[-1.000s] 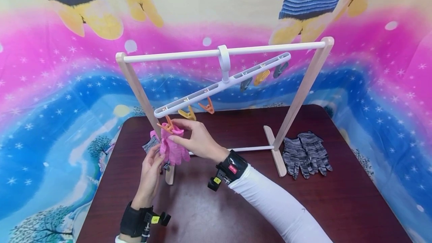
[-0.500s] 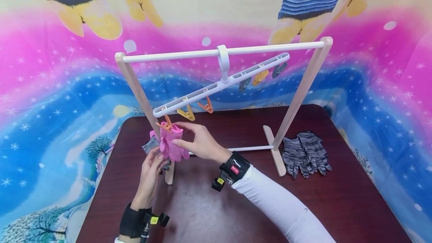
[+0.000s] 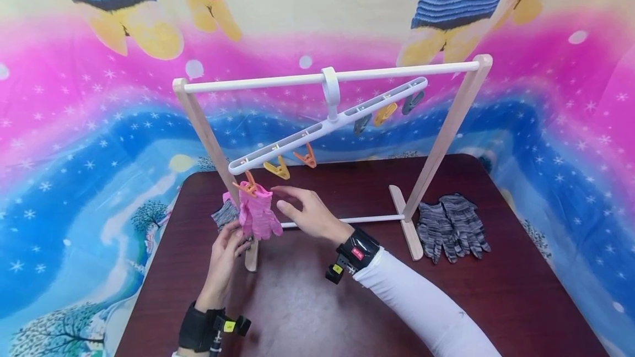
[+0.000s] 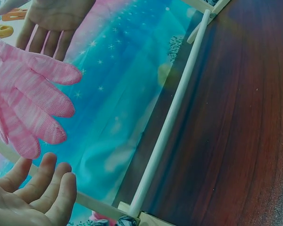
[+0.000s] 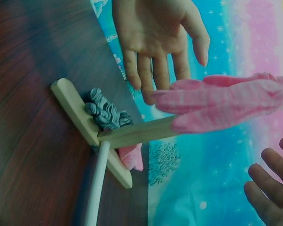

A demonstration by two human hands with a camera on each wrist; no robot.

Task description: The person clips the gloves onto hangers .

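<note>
A pink knit glove hangs fingers down from an orange clothespin at the low left end of a white clip hanger. My left hand is at the glove's lower left, fingers loosely extended and not gripping it; whether a fingertip touches the glove, I cannot tell. My right hand is just right of the glove, apart from it, with relaxed fingers and nothing in them. Both palms look bare in the right wrist view, where the left hand is partly behind the glove.
The hanger hooks over the top bar of a wooden stand, tilted down to the left. More yellow, orange and grey clothespins dangle from it. Dark grey knit gloves lie right of the stand. Behind its left post lie a grey patterned glove and something pink.
My right hand has let go of the pink glove's cuff and moved right, away from it. The left hand's fingers have loosened from the glove, which stays hanging from the clothespin.
</note>
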